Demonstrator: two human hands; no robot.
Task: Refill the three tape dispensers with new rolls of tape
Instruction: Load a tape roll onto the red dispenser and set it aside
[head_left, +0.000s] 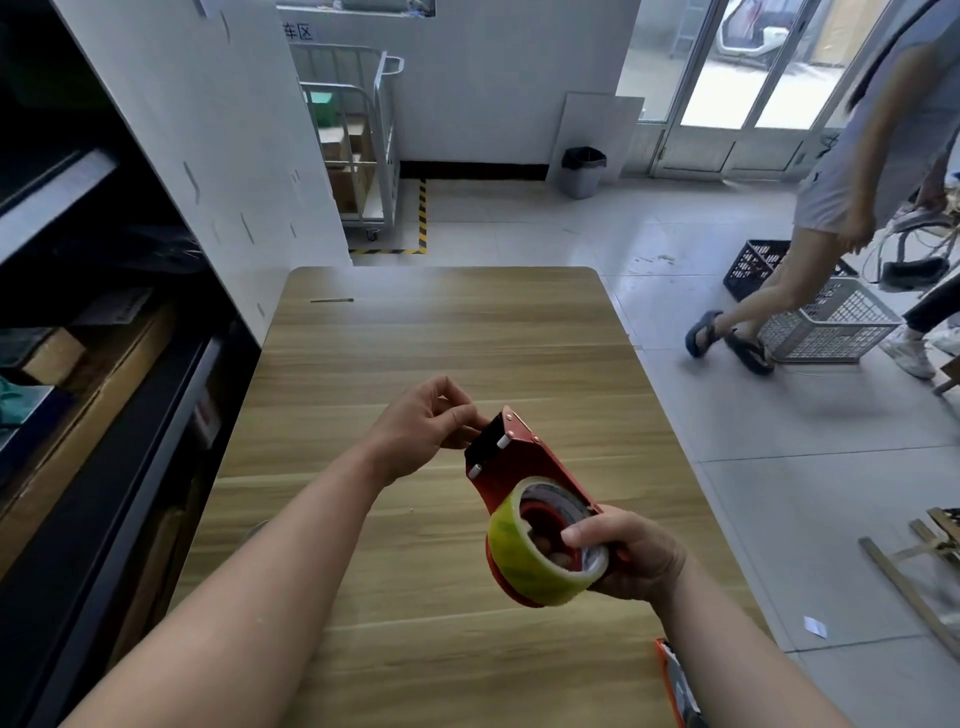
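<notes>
Now, low centre of frame, the right hand (631, 558) is gripping the dispenser (524, 467) and tape roll (540, 561); left hand (431, 428) fingers are pinching its black end; keeping the tape straight seems advisable.

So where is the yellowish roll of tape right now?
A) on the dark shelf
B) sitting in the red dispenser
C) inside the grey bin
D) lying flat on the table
B: the roll of tape sits in the red dispenser, which the right hand grips above the table while the left hand pinches its front end.
</notes>
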